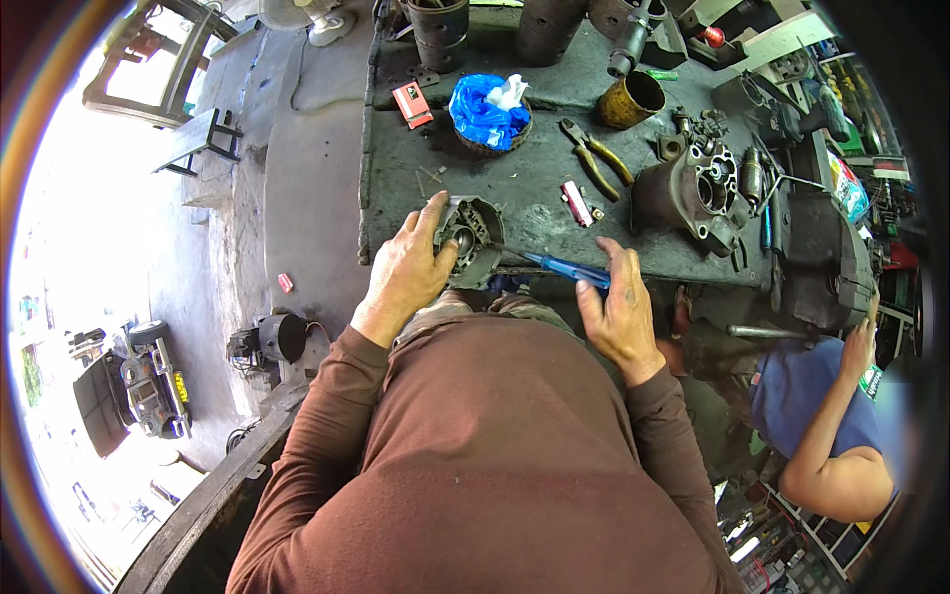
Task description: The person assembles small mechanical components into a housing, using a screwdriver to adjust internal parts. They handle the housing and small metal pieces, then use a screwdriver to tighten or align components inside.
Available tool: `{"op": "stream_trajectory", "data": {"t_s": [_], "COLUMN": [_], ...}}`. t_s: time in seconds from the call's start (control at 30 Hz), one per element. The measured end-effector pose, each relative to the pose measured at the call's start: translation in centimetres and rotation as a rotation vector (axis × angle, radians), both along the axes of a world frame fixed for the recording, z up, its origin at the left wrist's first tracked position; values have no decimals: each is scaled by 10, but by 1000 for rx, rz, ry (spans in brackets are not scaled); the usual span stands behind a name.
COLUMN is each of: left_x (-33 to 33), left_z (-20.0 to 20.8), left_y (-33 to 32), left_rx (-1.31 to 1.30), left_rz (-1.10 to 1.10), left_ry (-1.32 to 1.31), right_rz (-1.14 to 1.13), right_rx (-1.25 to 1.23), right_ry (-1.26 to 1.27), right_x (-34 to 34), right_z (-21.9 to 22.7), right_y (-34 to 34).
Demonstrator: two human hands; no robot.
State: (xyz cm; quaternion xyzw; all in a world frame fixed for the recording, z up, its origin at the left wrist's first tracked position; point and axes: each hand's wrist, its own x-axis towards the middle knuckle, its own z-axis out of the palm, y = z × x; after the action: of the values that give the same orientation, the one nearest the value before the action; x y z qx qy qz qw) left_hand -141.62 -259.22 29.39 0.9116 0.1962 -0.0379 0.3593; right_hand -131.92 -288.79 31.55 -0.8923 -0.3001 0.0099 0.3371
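Observation:
A round metal housing [485, 259] with mechanical parts inside stands at the near edge of the dark workbench [534, 213]. My left hand [408, 267] grips its left side, thumb resting over the inner parts. In my right hand [621, 312] is a screwdriver [569, 268] with a translucent blue handle, the fingers closed around the handle's end. Its shaft points left and reaches the housing's right side; the exact contact of the tip is too small to tell.
Beyond my hands lie pliers [594, 161], a red-and-white lighter [576, 204], a basket holding a blue plastic bag [485, 114], a red pack [412, 105] and a rusty can [630, 100]. A large metal casting [693, 193] sits right. A co-worker [821, 426] is at the right.

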Motion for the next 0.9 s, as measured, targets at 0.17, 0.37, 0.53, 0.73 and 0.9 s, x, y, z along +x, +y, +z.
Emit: {"op": "stream_trajectory", "data": {"t_s": [0.17,0.37,0.53,0.73,0.9], "left_x": [1,1,0,-2,3], "left_z": [-1,1,2,4,4], "left_y": [-2,-1,-2,-1,-1], "left_rx": [88,120,148,140,133], "left_rz": [-60,-140,-185,-175,-173], "left_ry": [-47,-82,-106,-113,-77], "right_rz": [-176,156,-81,183,-120], "right_rx": [-65,-353,-333,-501,-195], "right_ry": [431,187,1089,232,930], "right_x": [3,9,22,-5,1], "right_z": [4,7,-7,-7,-17], "right_y": [5,-14,-14,-22,-20]}}
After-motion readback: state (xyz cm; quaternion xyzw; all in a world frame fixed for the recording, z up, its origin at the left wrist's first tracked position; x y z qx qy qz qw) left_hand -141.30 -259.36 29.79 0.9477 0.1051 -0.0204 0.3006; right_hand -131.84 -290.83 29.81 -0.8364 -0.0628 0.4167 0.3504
